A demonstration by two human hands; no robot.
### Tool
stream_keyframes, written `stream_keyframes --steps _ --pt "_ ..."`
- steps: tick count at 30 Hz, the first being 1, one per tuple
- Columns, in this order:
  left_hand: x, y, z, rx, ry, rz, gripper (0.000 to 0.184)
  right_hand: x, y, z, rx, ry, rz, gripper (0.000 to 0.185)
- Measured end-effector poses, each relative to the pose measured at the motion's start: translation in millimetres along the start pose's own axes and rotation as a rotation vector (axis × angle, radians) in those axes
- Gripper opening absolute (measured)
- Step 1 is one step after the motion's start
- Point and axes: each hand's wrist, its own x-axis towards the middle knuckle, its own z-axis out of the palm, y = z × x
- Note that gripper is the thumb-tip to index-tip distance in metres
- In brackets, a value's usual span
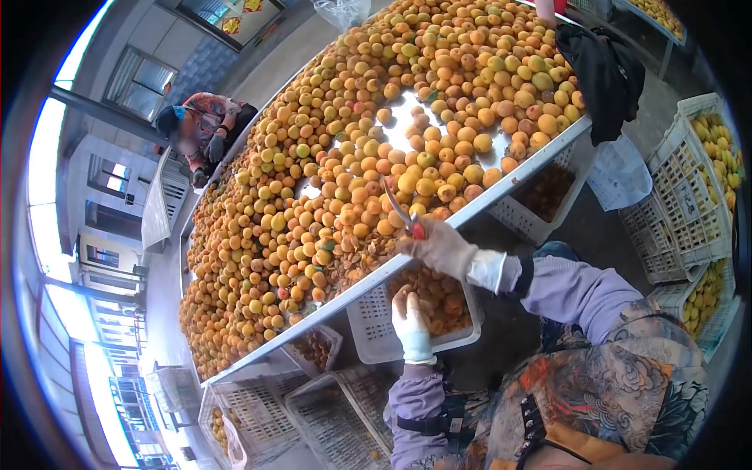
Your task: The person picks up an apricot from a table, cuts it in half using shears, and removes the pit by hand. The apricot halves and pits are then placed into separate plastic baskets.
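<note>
Clearly, the fruit (301,200) catches my eye first through the head camera: small and round, mostly yellow-orange, a few greener or with a reddish blush, heaped across a metal surface (540,157) with shiny bare patches showing. Close to the near rim lies a clump of brownish, broken pieces (356,262).

I see the knife (406,217) as a slim, curved metal blade with a red handle. The right hand (445,249), in a pale glove, has its grip wrapped around that handle at the near edge, and the blade points away from the person, over the closest fruit. I cannot tell whether it touches any.

Lower in my view, the gloved left hand (413,325) is just outside the rim, above a white crate (368,333) of brownish-orange pieces. Its fingers are bent toward each other; I cannot tell whether that grip has anything in it. The knife is near this hand but apart from it, and the heaped fruit lies just beyond both hands.
</note>
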Motion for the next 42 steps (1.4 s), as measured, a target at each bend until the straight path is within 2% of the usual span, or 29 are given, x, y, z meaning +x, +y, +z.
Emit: stream_keyframes --steps 1,2,3,5,6,8,9,11,14,17,18,19,21,22,23,26,31,33,35,37,38,39,40,41,42 --pt "2.5 -11.1 -2.0 0.084 -0.007 0.009 0.028 16.2 12.6 -6.3 -0.116 0.066 -0.191 0.040" --pt "16.8 -44.7 -14.2 0.417 0.042 0.254 0.029 7.8 -24.3 -15.0 -0.210 0.047 -0.089 0.041" --pt "4.1 -18.0 -4.0 0.711 0.037 0.265 0.033 18.3 -15.5 -20.0 -0.091 0.142 -0.261 0.034" --pt "2.9 -17.7 -4.5 0.946 0.151 0.407 0.032 21.8 -23.0 -28.9 0.141 0.306 -0.310 0.024" --pt "1.3 -13.7 -1.4 0.955 0.150 0.404 0.032 17.8 -25.7 -34.2 0.149 0.307 -0.305 0.024" --pt "1.3 10.4 10.8 0.542 0.162 0.479 0.029 9.8 -34.2 -46.8 0.414 0.299 -0.124 0.025" --pt "1.6 28.5 20.4 0.557 0.133 0.581 0.026 8.8 -37.2 -51.7 0.422 0.306 -0.120 0.025" --pt "15.4 60.4 38.1 0.643 0.072 0.622 0.025 8.4 -40.1 -57.2 0.515 0.360 0.013 0.022" --pt "63.8 91.8 65.4 0.729 0.010 0.746 0.026 10.8 -43.3 -64.8 0.449 0.372 0.004 0.026" --pt "134.7 84.3 83.1 0.806 -0.064 0.826 0.032 8.3 -47.4 -68.5 0.399 0.381 0.006 0.030" --pt "139.4 94.9 94.4 1.008 -0.060 0.811 0.036 8.1 -47.7 -70.3 0.418 0.361 0.039 0.030" --pt "157.7 85.9 99.1 1.072 -0.064 0.857 0.037 8.8 -47.6 -72.0 0.436 0.340 0.071 0.030" --pt "172.8 83.8 110.3 1.310 -0.180 0.727 0.037 9.7 -47.8 -75.1 0.402 0.345 0.077 0.031" --pt "184.7 72.7 109.9 1.402 -0.205 0.949 0.039 7.6 -51.7 -75.6 0.474 0.304 0.100 0.032" --pt "193.0 67.6 109.9 1.401 -0.207 0.950 0.039 6.2 -55.7 -76.7 0.546 0.262 0.123 0.032" --pt "195.7 73.8 114.1 1.437 -0.314 0.889 0.042 3.0 -59.3 -75.9 0.473 0.234 0.167 0.031" --pt "194.8 71.6 110.2 1.473 -0.234 0.826 0.048 -1.4 -57.2 -72.7 0.514 0.180 0.123 0.033" --pt "188.8 76.1 110.1 1.363 -0.207 0.873 0.047 -3.7 -58.7 -73.4 0.526 0.146 0.159 0.037" --pt "176.1 83.5 107.6 1.184 -0.126 0.805 0.046 -2.9 -55.7 -73.2 0.509 0.134 0.167 0.036" --pt "170.7 94.9 97.5 0.631 -0.221 0.630 0.041 -0.2 -46.3 -67.2 0.496 0.097 0.174 0.035" --pt "158.3 98.0 86.9 0.186 -0.308 0.311 0.037 -0.5 -35.5 -64.6 0.351 0.026 -0.019 0.032" --pt "144.9 106.1 80.1 0.005 -0.290 0.258 0.037 -2.1 -38.9 -58.0 0.204 -0.047 -0.214 0.029" --pt "137.8 106.5 68.3 -0.032 -0.311 0.288 0.037 -10.7 -49.2 -52.9 0.516 -0.067 0.071 0.025" --pt "129.7 104.8 56.7 -0.071 -0.331 0.316 0.037 -10.6 -45.0 -46.3 0.514 -0.091 0.076 0.025" --pt "117.0 103.4 47.8 -0.304 -0.316 0.176 0.038 -11.3 -35.6 -41.8 0.418 -0.173 0.056 0.025"
